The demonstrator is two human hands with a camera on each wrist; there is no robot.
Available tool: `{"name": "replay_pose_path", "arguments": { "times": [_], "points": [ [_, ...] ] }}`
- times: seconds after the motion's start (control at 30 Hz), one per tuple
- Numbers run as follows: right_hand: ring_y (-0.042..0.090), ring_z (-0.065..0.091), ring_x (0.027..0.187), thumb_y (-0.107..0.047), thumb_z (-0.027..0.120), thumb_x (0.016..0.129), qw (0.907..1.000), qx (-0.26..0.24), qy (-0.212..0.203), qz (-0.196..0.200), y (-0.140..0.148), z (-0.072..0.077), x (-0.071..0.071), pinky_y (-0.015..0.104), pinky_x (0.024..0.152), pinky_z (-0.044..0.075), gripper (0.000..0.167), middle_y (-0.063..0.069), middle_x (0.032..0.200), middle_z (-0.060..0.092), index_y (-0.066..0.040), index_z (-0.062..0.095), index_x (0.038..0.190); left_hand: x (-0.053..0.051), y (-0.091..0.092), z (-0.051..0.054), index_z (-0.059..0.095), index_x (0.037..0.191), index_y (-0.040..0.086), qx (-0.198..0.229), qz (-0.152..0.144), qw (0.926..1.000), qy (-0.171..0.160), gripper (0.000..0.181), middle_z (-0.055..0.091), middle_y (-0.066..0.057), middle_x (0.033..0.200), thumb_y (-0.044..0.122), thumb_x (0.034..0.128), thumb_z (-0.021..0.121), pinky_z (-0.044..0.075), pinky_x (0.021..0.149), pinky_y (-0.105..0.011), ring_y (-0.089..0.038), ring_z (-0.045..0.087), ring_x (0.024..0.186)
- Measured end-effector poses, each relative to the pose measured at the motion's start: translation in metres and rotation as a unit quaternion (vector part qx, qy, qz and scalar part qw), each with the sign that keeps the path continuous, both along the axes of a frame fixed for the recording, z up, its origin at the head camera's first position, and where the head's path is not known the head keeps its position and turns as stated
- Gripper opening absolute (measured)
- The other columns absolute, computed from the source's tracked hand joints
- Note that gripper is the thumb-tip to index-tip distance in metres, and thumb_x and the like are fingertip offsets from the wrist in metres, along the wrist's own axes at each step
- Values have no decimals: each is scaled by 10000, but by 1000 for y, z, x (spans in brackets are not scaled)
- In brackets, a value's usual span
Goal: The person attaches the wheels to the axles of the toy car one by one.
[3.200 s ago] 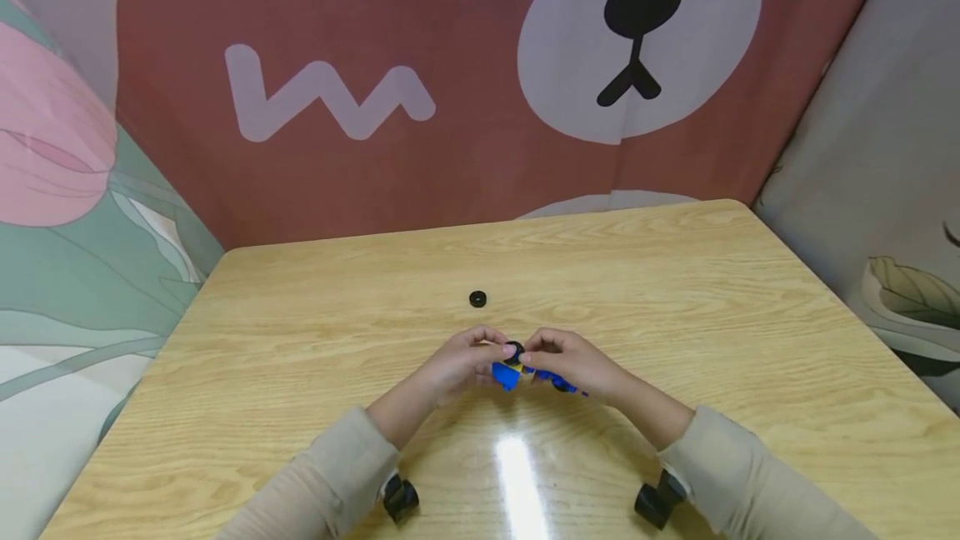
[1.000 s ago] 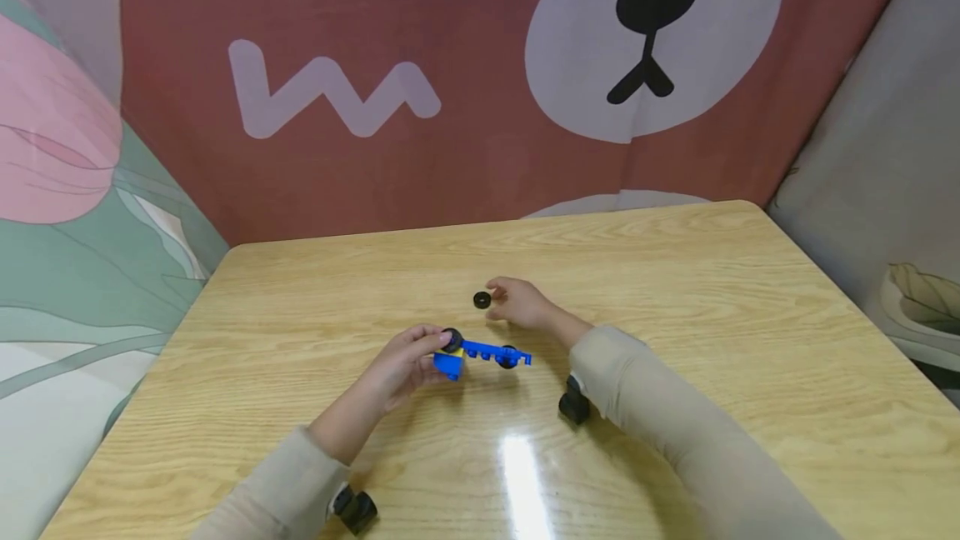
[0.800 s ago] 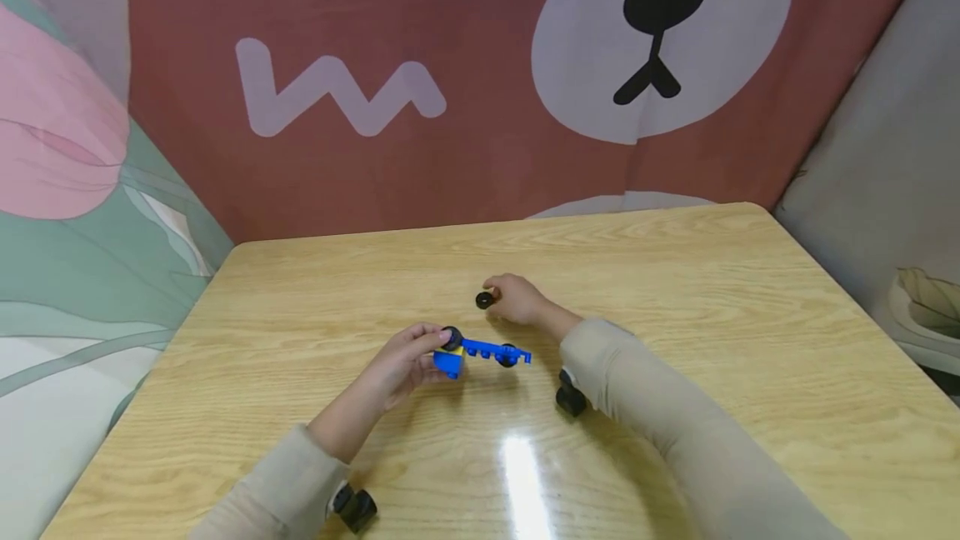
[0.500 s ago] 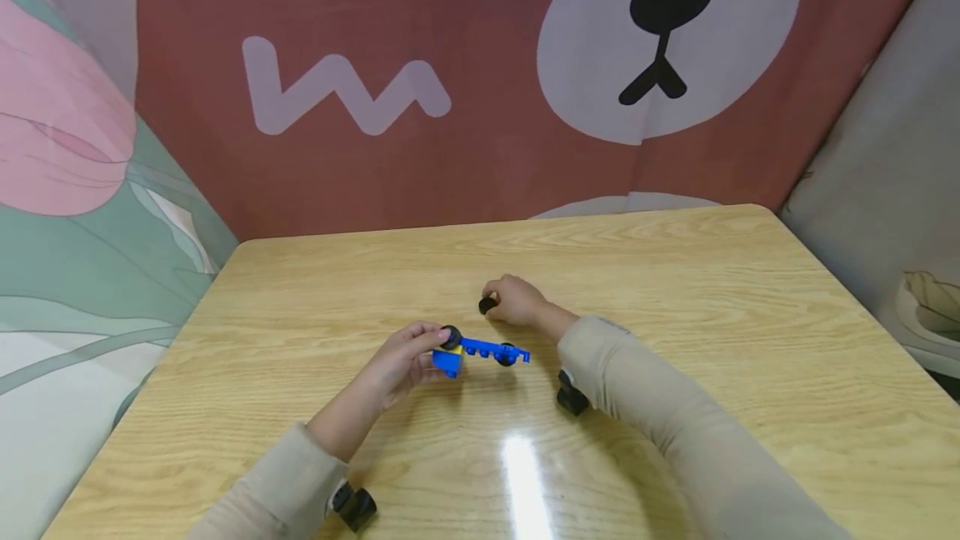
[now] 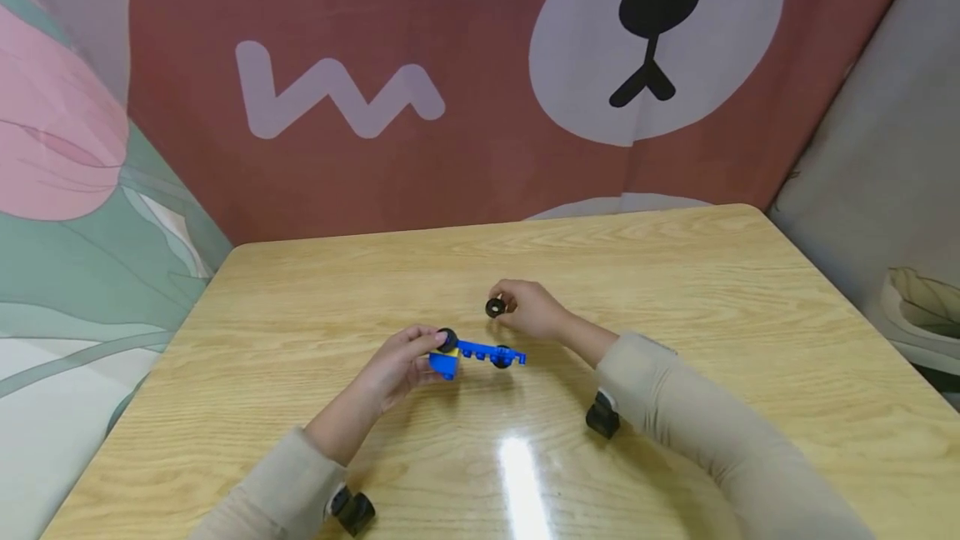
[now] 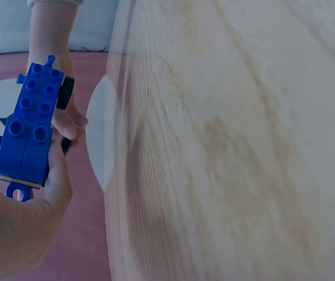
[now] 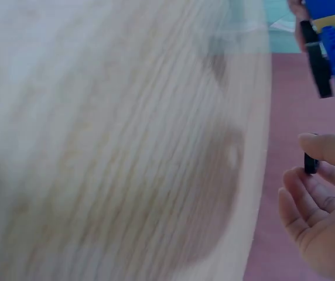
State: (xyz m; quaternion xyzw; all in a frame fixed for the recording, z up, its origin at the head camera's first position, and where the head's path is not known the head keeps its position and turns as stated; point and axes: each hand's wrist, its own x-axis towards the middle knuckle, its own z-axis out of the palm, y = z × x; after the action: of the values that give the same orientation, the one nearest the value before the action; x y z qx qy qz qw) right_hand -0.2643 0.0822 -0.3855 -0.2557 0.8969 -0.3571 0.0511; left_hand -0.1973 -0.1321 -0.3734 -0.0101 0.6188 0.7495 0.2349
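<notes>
My left hand (image 5: 401, 365) grips one end of a blue toy car (image 5: 483, 350), its thumb against a black wheel. The car is made of building bricks with a thin yellow layer, and it is held above the table. In the left wrist view, studs cover the car's blue top (image 6: 30, 117), black wheels sit at its sides, and a bare blue stub (image 6: 21, 78) sticks out near the far end. Just beyond the car, my right hand (image 5: 536, 309) pinches a loose black toy wheel (image 5: 495, 307) between thumb and fingers. In the right wrist view this wheel (image 7: 311, 162) appears edge-on.
The wooden table (image 5: 337, 290) lies under both hands, with a bright light reflection (image 5: 525, 482) near the front. Behind it hangs a reddish-brown cloth (image 5: 450, 173) with a bear print. A black wrist camera (image 5: 602, 417) hangs below each sleeve.
The wheel lay on the table; my right hand reached over, took hold of it, lifted it and drew back slightly to the right. My left hand has kept its grip on the car.
</notes>
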Motion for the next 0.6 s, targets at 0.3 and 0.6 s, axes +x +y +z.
{"name": "replay_pose_path", "arguments": {
  "times": [0.3, 0.6],
  "points": [
    [124, 521, 706, -51, 658, 745, 9989, -463, 89, 41, 7, 15, 21, 245, 608, 455, 284, -4, 787, 537, -51, 560, 1012, 5, -3, 6, 433, 979, -7, -101, -26, 9999, 32, 230, 548, -31, 847, 162, 850, 520, 456, 777, -375, -138, 592, 685],
    [131, 498, 670, -122, 645, 774, 9942, -1058, -140, 129, 15, 32, 45, 269, 606, 457, 293, -4, 782, 521, -64, 550, 1045, 6, -4, 11, 419, 997, -4, -146, 50, 9999, 60, 241, 550, -43, 852, 161, 853, 519, 471, 733, -344, -137, 577, 669]
  ]
}}
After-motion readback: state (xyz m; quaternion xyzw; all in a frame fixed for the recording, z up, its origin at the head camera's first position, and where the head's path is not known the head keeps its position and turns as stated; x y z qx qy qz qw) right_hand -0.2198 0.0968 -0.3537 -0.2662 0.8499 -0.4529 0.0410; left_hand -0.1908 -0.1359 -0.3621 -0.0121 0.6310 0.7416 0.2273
